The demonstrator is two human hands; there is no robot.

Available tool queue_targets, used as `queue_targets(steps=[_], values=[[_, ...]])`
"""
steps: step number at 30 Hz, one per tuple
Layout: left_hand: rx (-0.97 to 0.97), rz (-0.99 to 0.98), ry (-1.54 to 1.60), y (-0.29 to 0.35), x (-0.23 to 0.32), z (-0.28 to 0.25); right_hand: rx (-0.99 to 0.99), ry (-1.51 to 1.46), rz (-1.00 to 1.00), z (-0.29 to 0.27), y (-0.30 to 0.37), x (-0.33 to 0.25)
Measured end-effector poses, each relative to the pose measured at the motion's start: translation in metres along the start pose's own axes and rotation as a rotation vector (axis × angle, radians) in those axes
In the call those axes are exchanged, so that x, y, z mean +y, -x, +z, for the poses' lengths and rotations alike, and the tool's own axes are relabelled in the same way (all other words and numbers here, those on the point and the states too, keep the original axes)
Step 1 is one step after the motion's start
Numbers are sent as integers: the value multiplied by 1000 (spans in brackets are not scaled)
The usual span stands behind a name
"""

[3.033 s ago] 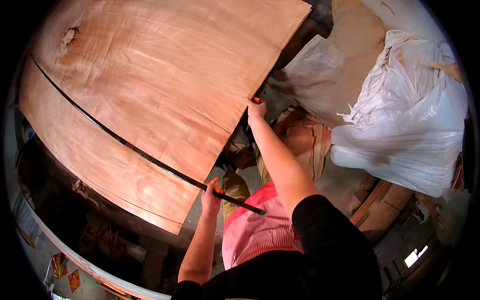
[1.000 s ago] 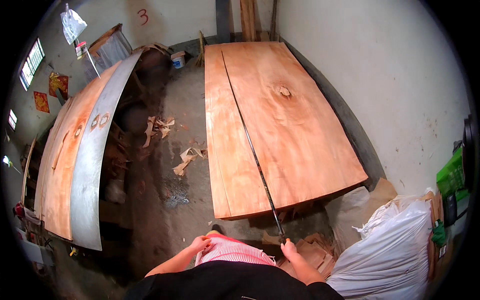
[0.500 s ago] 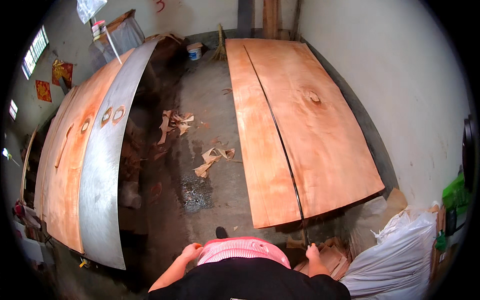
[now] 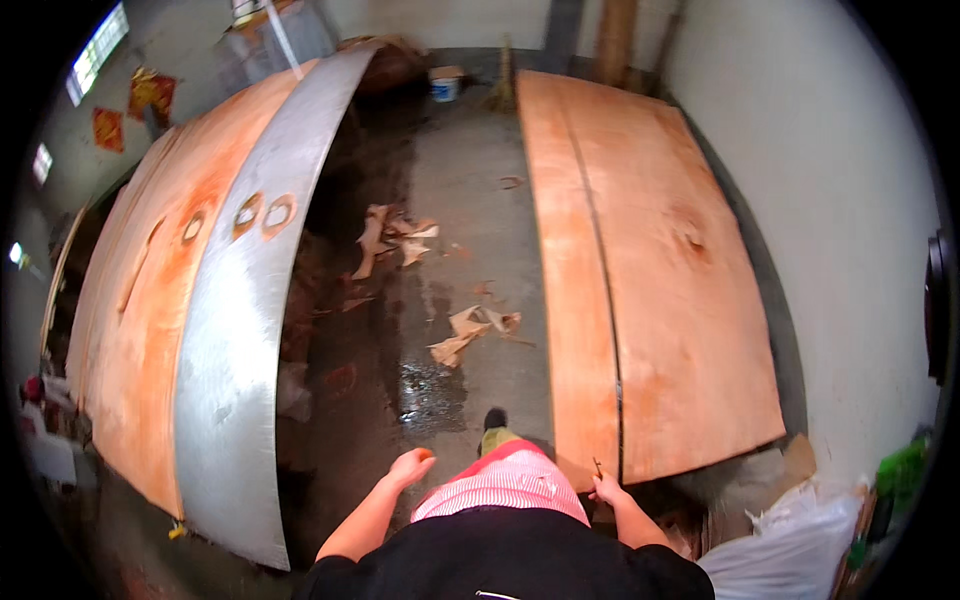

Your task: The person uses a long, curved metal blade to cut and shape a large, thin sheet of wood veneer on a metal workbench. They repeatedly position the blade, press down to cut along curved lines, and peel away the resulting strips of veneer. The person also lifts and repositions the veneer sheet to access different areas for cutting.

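The black rod (image 4: 616, 360) is already lying along the veneer sheet (image 4: 690, 340); the right hand (image 4: 605, 488) is pinching a slim dark tool (image 4: 597, 466); the left hand (image 4: 408, 468) is hanging free, finger spread unclear.

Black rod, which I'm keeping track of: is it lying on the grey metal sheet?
No, the black rod lies along the wooden sheet on the right of the view.

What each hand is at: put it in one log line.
Left hand: beside apron, nothing seen held; right hand: at wood sheet's near edge, by dark item, grip unclear; rod: along sheet.
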State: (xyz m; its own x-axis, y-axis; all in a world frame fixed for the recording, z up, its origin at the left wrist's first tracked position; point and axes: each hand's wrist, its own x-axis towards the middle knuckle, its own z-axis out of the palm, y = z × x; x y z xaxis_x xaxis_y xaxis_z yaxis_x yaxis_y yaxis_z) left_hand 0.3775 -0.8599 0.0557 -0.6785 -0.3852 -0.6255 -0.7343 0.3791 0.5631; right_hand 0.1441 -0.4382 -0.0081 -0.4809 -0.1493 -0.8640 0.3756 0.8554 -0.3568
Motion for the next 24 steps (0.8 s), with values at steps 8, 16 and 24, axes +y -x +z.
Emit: queue_targets(steps=[8, 16, 24], values=[[31, 19, -284, -89, 46, -116, -97, 150, -134, 8, -92, -171], [308, -163, -7, -141, 65, -225, -119, -43, -233, -53, -184, -369], [943, -212, 62, -207, -2, -343, -164, -45, -213, -58, -230, -460]])
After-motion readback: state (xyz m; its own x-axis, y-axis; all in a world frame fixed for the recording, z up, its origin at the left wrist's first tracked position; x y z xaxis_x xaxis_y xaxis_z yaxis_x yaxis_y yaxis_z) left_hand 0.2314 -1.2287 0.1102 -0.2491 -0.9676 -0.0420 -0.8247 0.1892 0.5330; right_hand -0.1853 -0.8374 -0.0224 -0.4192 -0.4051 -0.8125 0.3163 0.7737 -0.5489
